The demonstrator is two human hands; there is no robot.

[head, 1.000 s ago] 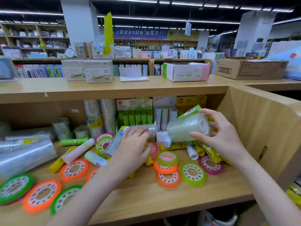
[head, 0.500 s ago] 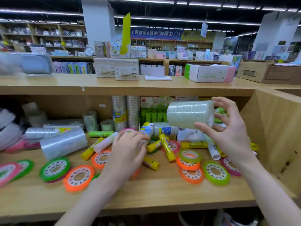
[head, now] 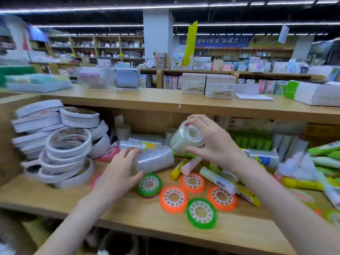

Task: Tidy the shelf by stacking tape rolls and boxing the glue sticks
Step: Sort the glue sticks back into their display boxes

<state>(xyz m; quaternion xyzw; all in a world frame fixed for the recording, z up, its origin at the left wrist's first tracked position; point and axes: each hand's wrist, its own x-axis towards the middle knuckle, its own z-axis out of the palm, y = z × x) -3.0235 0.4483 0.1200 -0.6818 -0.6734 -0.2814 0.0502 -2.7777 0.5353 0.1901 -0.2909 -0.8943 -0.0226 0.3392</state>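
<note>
Right hand (head: 211, 144) gripped a clear tape pack (head: 185, 139) at frame centre, its long axis tilted, core end up. Left hand (head: 119, 170) clasped a second pack (head: 154, 161) lying sideways on the shelf (head: 128, 208), just lower left of the first.

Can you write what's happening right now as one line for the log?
left hand: grips clear tape pack on shelf | right hand: holds tape pack raised

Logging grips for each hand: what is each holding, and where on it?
Right hand holds a clear tape pack by its near end. Left hand grips another clear pack around its left end.
</note>
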